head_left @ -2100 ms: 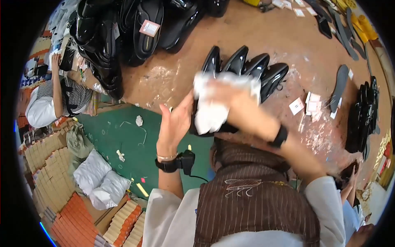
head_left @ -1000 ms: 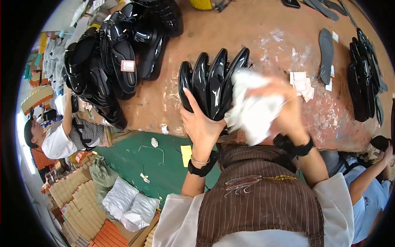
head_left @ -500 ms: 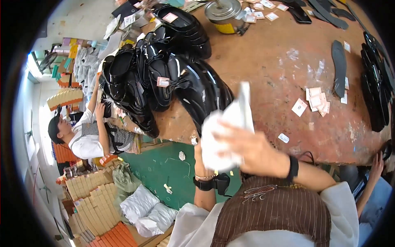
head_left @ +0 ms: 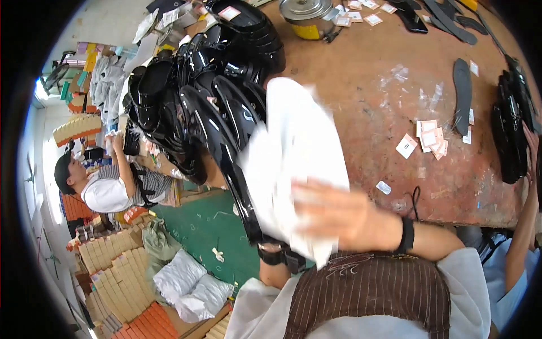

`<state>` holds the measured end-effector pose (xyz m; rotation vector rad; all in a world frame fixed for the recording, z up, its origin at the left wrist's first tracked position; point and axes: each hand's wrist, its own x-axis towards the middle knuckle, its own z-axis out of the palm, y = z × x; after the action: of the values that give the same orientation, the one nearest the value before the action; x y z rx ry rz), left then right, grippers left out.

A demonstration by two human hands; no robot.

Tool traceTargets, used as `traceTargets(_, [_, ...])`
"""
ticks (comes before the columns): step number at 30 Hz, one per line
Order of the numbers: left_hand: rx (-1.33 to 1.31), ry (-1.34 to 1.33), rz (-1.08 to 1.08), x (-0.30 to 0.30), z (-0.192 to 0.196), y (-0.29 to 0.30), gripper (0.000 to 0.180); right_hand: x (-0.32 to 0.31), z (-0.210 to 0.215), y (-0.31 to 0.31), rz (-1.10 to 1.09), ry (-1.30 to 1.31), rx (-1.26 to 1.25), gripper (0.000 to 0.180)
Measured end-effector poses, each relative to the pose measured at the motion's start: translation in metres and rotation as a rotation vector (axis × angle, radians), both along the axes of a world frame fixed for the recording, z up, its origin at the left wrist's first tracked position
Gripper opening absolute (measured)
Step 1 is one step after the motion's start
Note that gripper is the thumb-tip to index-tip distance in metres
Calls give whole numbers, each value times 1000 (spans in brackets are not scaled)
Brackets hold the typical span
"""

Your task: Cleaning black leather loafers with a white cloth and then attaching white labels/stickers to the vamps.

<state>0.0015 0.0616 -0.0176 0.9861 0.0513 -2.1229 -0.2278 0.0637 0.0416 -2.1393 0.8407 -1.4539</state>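
A white cloth [head_left: 302, 141], smeared by motion, spreads in front of my body over the table's near edge. My right hand [head_left: 330, 212], with a black band at its wrist, presses its fingers on the cloth and grips it. Behind the cloth my left hand is hidden; only the left wrist with a black strap [head_left: 272, 255] shows. Two long glossy black shoes [head_left: 221, 133] reach down toward that wrist, their near ends partly covered by the cloth. Whether the left fingers hold them cannot be seen.
More black shoes [head_left: 155, 101] are heaped at the table's left. A metal tin [head_left: 306, 20], paper tags [head_left: 430, 137], an insole [head_left: 463, 93] and a phone [head_left: 411, 20] lie on the table [head_left: 367, 90]. Another person's hand [head_left: 532, 150] touches shoes at right; a person [head_left: 107, 183] works at far left.
The white cloth has opened out wider and now covers my left hand. Two black shoes have shifted left and down beside my left wrist. The co-worker's hand at right has moved up to the shoes.
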Motion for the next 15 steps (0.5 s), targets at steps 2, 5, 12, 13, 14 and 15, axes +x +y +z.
traceTargets(2, [-35, -4, 17, -6, -7, -7, 59, 8, 5, 19, 65, 50, -40, 19])
traceTargets(5, [-68, -14, 58, 3, -19, -42, 59, -1, -5, -48, -82, 2, 192, 20])
traceTargets(12, [-179, 34, 107, 35, -28, -31, 57, 0, -21, -15, -268, 81, 24, 38])
traceTargets(13, [-184, 50, 100, 34, -35, -50, 57, 3, -27, 14, -141, -11, 91, 33])
traceTargets(14, [-205, 33, 124, 39, -31, -56, 57, 1, -24, 18, -81, 115, 44, 27])
traceTargets(15, [-217, 44, 109, 36, -38, -67, 56, -2, -29, 5, -165, 71, 40, 30])
